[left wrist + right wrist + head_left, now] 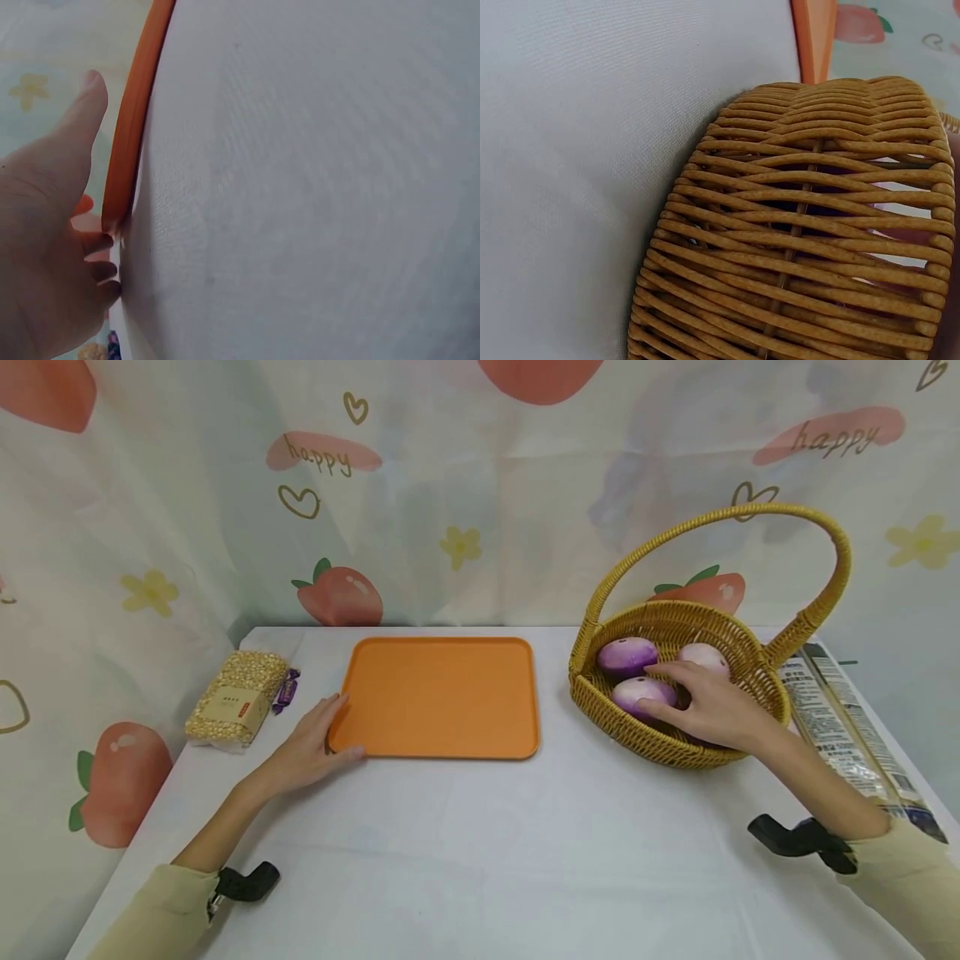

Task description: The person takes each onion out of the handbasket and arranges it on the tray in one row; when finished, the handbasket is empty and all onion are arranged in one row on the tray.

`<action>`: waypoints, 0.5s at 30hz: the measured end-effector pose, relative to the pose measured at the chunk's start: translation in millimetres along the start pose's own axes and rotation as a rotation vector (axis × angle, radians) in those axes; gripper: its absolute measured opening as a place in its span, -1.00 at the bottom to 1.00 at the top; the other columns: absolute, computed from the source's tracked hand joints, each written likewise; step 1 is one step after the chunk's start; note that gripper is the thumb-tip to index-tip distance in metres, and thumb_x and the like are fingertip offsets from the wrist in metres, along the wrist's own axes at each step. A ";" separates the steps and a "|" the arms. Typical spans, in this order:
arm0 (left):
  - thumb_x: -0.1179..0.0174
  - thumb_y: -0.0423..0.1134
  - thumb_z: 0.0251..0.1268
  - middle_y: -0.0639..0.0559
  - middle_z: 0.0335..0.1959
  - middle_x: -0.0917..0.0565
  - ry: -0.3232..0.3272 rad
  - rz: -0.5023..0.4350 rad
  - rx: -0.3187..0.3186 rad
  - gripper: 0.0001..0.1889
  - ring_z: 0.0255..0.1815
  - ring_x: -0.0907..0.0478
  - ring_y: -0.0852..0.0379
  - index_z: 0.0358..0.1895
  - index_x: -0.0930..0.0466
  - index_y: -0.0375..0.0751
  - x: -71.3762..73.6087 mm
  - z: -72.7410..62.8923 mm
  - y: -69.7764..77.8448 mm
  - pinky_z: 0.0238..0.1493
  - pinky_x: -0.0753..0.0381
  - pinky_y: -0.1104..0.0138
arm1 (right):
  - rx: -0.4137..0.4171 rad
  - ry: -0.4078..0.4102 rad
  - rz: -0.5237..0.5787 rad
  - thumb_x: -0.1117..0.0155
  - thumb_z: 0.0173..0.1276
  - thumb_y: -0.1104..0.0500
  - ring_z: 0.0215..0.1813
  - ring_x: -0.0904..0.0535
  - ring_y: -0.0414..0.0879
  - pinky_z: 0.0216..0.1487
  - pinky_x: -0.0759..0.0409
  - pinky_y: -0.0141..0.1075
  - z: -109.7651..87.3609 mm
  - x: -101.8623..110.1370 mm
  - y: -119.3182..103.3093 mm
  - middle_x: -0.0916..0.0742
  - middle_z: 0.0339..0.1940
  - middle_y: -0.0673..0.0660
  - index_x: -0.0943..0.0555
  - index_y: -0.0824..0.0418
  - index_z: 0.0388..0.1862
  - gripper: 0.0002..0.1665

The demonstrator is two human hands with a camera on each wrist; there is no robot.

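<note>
The orange tray point(442, 697) lies flat on the white table. At its left front corner is my left hand point(307, 747), thumb and fingers spread and fairly straight beside the rim; the left wrist view shows the fingertips close to the tray edge point(131, 142). My right hand point(708, 706) reaches over a handled wicker basket point(637, 731). Thumb and forefinger lie apart at the front purple-and-white egg-shaped thing point(639, 692). A darker purple one point(628, 656) sits behind it, a paler one point(703, 656) to the right. The basket wall point(795, 225) hides most of this hand in the right wrist view.
On the left lie a bag of pale yellow grains point(238, 697) and a small purple-wrapped candy point(286, 690). A flat printed packet point(847, 727) lies right of the basket, partly behind the right arm. A patterned curtain point(480, 510) hangs behind the table.
</note>
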State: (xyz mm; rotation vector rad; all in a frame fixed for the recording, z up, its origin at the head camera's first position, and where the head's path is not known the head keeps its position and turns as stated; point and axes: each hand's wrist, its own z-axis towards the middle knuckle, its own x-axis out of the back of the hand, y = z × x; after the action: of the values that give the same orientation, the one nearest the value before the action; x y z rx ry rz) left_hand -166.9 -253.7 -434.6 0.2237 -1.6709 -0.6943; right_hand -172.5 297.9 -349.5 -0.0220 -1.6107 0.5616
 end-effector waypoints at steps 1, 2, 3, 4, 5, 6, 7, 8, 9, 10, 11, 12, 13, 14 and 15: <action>-0.27 0.19 0.19 -0.36 0.55 0.01 0.000 0.002 0.001 0.03 0.56 0.14 -0.40 0.56 0.10 -0.20 -0.2 0.4 -0.1 0.44 0.01 -0.32 | 0.005 0.001 0.001 -0.22 0.34 -0.22 0.33 -0.38 0.32 0.26 -0.35 0.34 0.3 -0.2 -0.7 -0.52 0.29 0.40 -0.41 0.32 0.33 -0.20; -0.27 0.20 0.18 -0.35 0.55 0.00 -0.001 0.007 0.000 0.03 0.56 0.14 -0.39 0.56 0.10 -0.20 -0.3 0.9 -0.3 0.44 0.01 -0.32 | 0.010 0.004 0.001 -0.22 0.34 -0.22 0.32 -0.39 0.31 0.26 -0.36 0.33 0.6 -0.3 -1.3 -0.52 0.28 0.39 -0.41 0.32 0.32 -0.20; -0.27 0.20 0.17 -0.35 0.55 -0.01 -0.002 0.011 -0.001 0.04 0.56 0.13 -0.39 0.56 0.10 -0.20 -0.4 1.4 -0.4 0.43 0.00 -0.33 | 0.014 0.006 -0.001 -0.22 0.34 -0.22 0.32 -0.39 0.31 0.26 -0.36 0.33 0.7 -0.4 -1.9 -0.53 0.28 0.39 -0.41 0.32 0.32 -0.21; -0.28 0.21 0.16 -0.34 0.55 -0.02 -0.002 0.015 0.001 0.05 0.56 0.13 -0.39 0.56 0.09 -0.20 -0.5 1.9 -0.4 0.43 -0.01 -0.33 | 0.016 0.006 -0.004 -0.22 0.34 -0.21 0.33 -0.39 0.31 0.26 -0.37 0.33 0.8 -0.6 -2.3 -0.53 0.28 0.39 -0.41 0.32 0.32 -0.21; -0.28 0.22 0.16 -0.33 0.55 -0.02 -0.002 0.018 0.003 0.05 0.56 0.13 -0.38 0.56 0.09 -0.19 -0.4 2.3 -0.2 0.44 -0.01 -0.32 | 0.016 0.005 -0.006 -0.21 0.34 -0.21 0.33 -0.39 0.32 0.25 -0.37 0.33 0.9 -0.8 -2.7 -0.53 0.28 0.39 -0.42 0.31 0.32 -0.21; -0.28 0.21 0.15 -0.33 0.55 -0.02 -0.001 0.020 0.002 0.05 0.56 0.12 -0.38 0.56 0.09 -0.20 -0.1 2.7 -0.2 0.43 -0.01 -0.33 | 0.014 0.002 -0.007 -0.21 0.34 -0.22 0.33 -0.39 0.32 0.25 -0.37 0.33 1.0 -1.1 -2.9 -0.52 0.28 0.39 -0.41 0.31 0.33 -0.21; -0.28 0.22 0.15 -0.33 0.55 -0.03 -0.003 0.022 0.004 0.06 0.56 0.12 -0.38 0.56 0.09 -0.19 0.4 2.6 0.1 0.43 -0.01 -0.33 | 0.014 0.000 -0.008 -0.21 0.35 -0.22 0.34 -0.39 0.32 0.25 -0.37 0.33 1.1 -1.6 -2.9 -0.52 0.29 0.39 -0.41 0.30 0.33 -0.21; -0.29 0.22 0.14 -0.32 0.55 -0.03 -0.004 0.025 0.003 0.06 0.56 0.12 -0.38 0.56 0.09 -0.19 0.8 3.0 0.1 0.43 -0.01 -0.33 | 0.014 -0.002 -0.007 -0.21 0.35 -0.22 0.34 -0.39 0.32 0.25 -0.37 0.33 1.3 -2.1 -2.8 -0.52 0.29 0.39 -0.41 0.30 0.33 -0.21; -0.29 0.23 0.13 -0.32 0.55 -0.03 -0.006 0.028 0.006 0.07 0.56 0.12 -0.38 0.56 0.09 -0.19 1.5 3.1 0.5 0.42 -0.01 -0.34 | 0.014 -0.005 -0.007 -0.20 0.35 -0.22 0.34 -0.39 0.32 0.25 -0.38 0.33 1.5 -2.7 -2.5 -0.52 0.29 0.39 -0.41 0.29 0.33 -0.22; -0.30 0.24 0.11 -0.30 0.56 -0.03 -0.009 0.027 0.011 0.08 0.57 0.12 -0.37 0.56 0.09 -0.18 1.5 3.3 0.3 0.43 -0.01 -0.33 | 0.015 -0.008 -0.005 -0.20 0.35 -0.22 0.34 -0.40 0.32 0.25 -0.38 0.33 1.6 -3.6 -2.1 -0.52 0.29 0.39 -0.41 0.29 0.33 -0.22; -0.31 0.24 0.10 -0.30 0.56 -0.04 -0.012 0.028 0.014 0.09 0.57 0.12 -0.37 0.56 0.09 -0.18 1.7 3.3 0.5 0.43 -0.02 -0.33 | 0.020 -0.008 -0.002 -0.21 0.35 -0.22 0.33 -0.41 0.32 0.24 -0.40 0.32 1.8 -4.4 -1.6 -0.53 0.29 0.38 -0.41 0.28 0.33 -0.23; -0.32 0.25 0.08 -0.29 0.56 -0.04 -0.014 0.029 0.016 0.10 0.57 0.12 -0.36 0.56 0.09 -0.17 1.7 3.5 0.2 0.43 -0.02 -0.33 | 0.025 -0.008 0.001 -0.21 0.35 -0.21 0.32 -0.42 0.31 0.23 -0.41 0.31 2.0 -5.1 -1.0 -0.54 0.28 0.38 -0.42 0.27 0.33 -0.24; -0.32 0.26 0.07 -0.28 0.56 -0.04 -0.016 0.030 0.018 0.11 0.57 0.12 -0.36 0.56 0.09 -0.17 1.5 3.7 0.0 0.43 -0.02 -0.33 | 0.034 -0.005 0.004 -0.22 0.35 -0.20 0.31 -0.43 0.30 0.23 -0.41 0.30 2.1 -5.7 -0.4 -0.54 0.28 0.37 -0.42 0.27 0.32 -0.25; -0.33 0.26 0.06 -0.28 0.56 -0.05 -0.015 0.028 0.021 0.11 0.57 0.12 -0.35 0.56 0.09 -0.17 1.1 4.1 -0.3 0.44 -0.02 -0.32 | 0.041 -0.002 0.007 -0.22 0.35 -0.19 0.31 -0.44 0.30 0.23 -0.42 0.30 2.2 -6.3 0.1 -0.55 0.27 0.37 -0.43 0.27 0.32 -0.26; -0.33 0.26 0.06 -0.27 0.56 -0.05 -0.015 0.027 0.023 0.12 0.57 0.12 -0.34 0.56 0.09 -0.17 0.7 4.2 -0.7 0.44 -0.02 -0.31 | 0.051 0.002 0.008 -0.23 0.35 -0.18 0.30 -0.44 0.29 0.23 -0.42 0.29 2.4 -6.8 0.4 -0.56 0.26 0.37 -0.43 0.27 0.31 -0.27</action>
State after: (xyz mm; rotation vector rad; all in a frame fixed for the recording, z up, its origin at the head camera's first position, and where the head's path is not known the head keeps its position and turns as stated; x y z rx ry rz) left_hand -171.2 -253.2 -434.7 0.2131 -1.6936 -0.6584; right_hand -174.0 295.2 -356.0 0.0091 -1.5946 0.6083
